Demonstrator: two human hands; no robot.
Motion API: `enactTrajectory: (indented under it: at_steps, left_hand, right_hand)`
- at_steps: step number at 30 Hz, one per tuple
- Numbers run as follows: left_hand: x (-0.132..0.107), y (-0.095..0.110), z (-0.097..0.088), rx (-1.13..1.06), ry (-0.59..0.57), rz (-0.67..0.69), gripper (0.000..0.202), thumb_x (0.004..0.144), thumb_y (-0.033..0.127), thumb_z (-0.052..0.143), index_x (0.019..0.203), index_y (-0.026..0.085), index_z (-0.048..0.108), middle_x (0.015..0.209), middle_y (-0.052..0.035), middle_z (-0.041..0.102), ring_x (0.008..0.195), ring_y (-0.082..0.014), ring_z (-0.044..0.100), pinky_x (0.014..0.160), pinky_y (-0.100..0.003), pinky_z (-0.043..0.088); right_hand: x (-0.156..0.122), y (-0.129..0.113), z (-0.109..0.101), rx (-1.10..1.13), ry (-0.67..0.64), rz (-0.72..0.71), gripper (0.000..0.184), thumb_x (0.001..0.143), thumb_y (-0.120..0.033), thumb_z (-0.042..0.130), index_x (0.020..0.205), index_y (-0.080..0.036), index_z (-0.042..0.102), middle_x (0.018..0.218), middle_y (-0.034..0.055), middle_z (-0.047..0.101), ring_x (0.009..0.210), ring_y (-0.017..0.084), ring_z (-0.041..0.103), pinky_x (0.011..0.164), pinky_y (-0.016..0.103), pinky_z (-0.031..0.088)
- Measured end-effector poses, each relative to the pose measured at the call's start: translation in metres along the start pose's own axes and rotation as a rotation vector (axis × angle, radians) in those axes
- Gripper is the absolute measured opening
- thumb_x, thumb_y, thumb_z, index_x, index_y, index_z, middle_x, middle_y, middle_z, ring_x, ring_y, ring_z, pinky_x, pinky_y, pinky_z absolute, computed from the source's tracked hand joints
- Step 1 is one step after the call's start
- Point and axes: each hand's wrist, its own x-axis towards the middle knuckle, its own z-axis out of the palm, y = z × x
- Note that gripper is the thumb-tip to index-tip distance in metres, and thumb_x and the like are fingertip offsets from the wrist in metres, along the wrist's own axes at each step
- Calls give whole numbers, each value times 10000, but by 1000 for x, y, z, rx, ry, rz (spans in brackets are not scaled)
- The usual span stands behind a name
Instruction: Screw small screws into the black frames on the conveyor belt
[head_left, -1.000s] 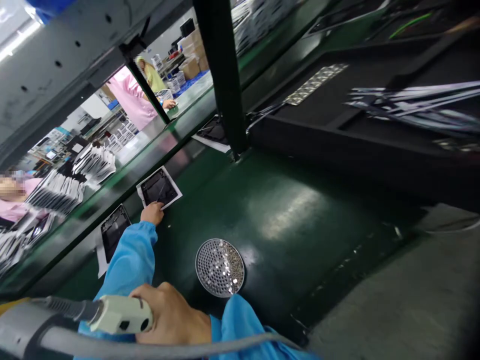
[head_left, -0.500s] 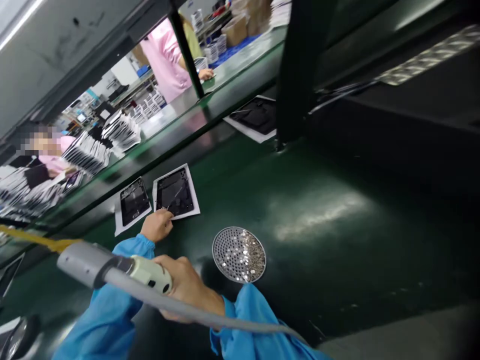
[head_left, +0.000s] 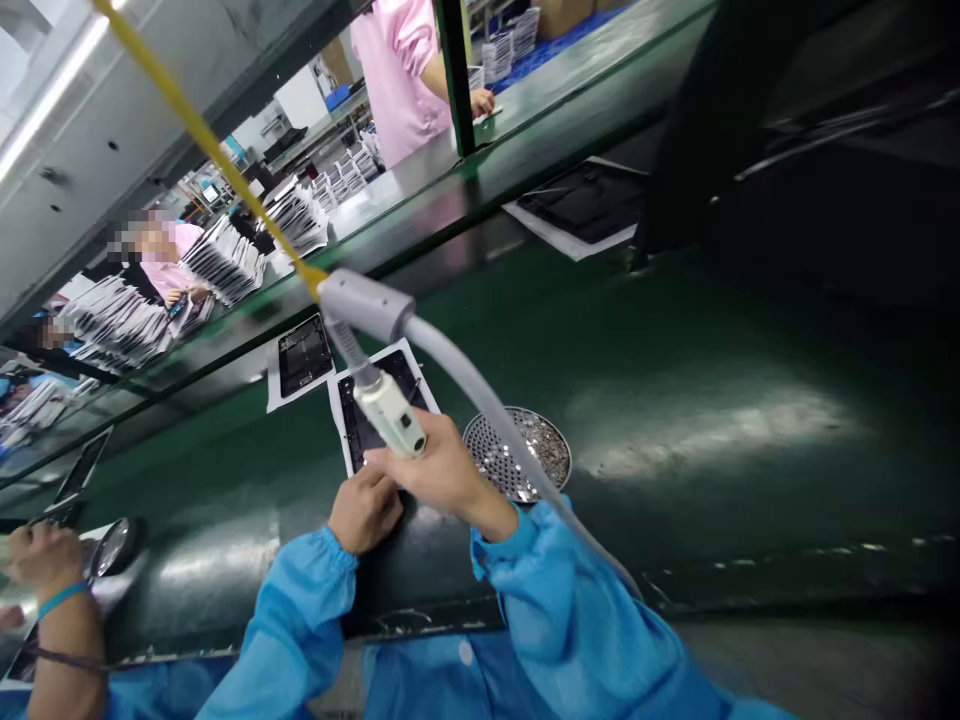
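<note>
My right hand point(head_left: 442, 465) is wrapped round the pale body of an electric screwdriver point(head_left: 391, 412), held slanted above an opened tablet point(head_left: 356, 410). The screwdriver hangs from a yellow strap and trails a thick grey cable; its tip is hidden. The tablet, black inside with a white border, lies partly covered by the tool and my hands. My left hand point(head_left: 366, 508) is closed at the tablet's near edge, its fingertips turned away; what they hold cannot be made out. Right of the tablet, a round perforated dish point(head_left: 487, 450) holds many small shiny screws, partly behind the cable.
A second opened tablet point(head_left: 305, 355) lies behind to the left, another point(head_left: 581, 205) at the back right by a dark post. At far left a co-worker's hand point(head_left: 49, 555) works beside a round dish point(head_left: 114, 547). Across the bench stand stacked white-edged panels point(head_left: 225, 260) and people in pink.
The opened tablet has come nearer to me, with my left hand at its near edge. My right hand has brought the screwdriver from beside the left forearm to over the tablet. The view has shifted.
</note>
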Motion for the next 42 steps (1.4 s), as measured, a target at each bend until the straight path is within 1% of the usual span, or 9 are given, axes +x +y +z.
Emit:
enactTrajectory:
  at_steps: [5,8,11,14,17,20,27,35,42]
  left_hand:
    - [-6,16,13,-149,214,-34,153,875,258,556,846,171,678,760,-57,635,714,-152,601,638,-263,511]
    - [-7,16,19,-180,263,-60,173,894,242,545,827,168,686,746,-55,635,709,-149,598,640,-264,500]
    - [-7,14,23,-207,263,-69,187,903,260,551,828,167,694,747,-58,644,716,-154,603,644,-266,498]
    - [-7,13,25,-229,269,-92,209,924,278,529,862,171,698,768,-61,661,731,-154,615,659,-268,504]
    - [-7,14,27,-241,270,-87,220,935,305,521,903,174,694,785,-60,672,744,-154,622,673,-273,509]
    - [-6,14,31,-199,233,-6,212,908,357,572,903,185,697,808,-58,679,761,-170,615,680,-293,504]
    - [-1,9,35,-69,151,104,194,926,253,514,867,180,684,787,-49,661,729,-187,589,616,-302,468]
    - [-4,-9,26,-238,126,43,243,940,294,501,812,194,682,748,-39,652,723,-165,614,650,-284,473]
    - [-4,-10,27,-265,116,32,194,925,316,546,848,210,688,802,-28,669,765,-159,630,679,-272,485]
  right_hand:
    - [16,-1,-23,59,117,-23,455,561,-248,771,983,-179,616,884,45,709,785,214,679,680,331,552]
    - [20,0,-34,67,113,-21,387,592,-272,760,934,-172,608,853,54,720,738,210,689,678,344,561]
    - [21,1,-40,8,136,12,260,617,-306,744,775,-172,587,592,-3,646,512,169,620,527,311,526]
    - [22,4,-43,-99,240,-16,237,621,-335,741,683,-176,577,476,-46,541,401,125,517,438,279,454]
    - [22,7,-46,-204,321,-52,225,624,-335,744,650,-170,594,456,-42,524,419,119,502,469,285,444]
    - [20,8,-49,-225,350,-13,246,619,-332,764,741,-159,639,451,-41,538,413,123,498,474,290,443]
    - [19,9,-59,-144,337,-51,361,600,-277,811,913,-178,660,440,-70,536,378,107,483,436,257,410]
    - [29,7,-93,-190,561,-141,345,583,-242,814,886,-173,665,430,-72,527,381,105,474,433,262,408]
    - [29,8,-94,-216,530,-152,311,613,-231,780,899,-187,663,431,-72,539,380,107,479,440,270,409]
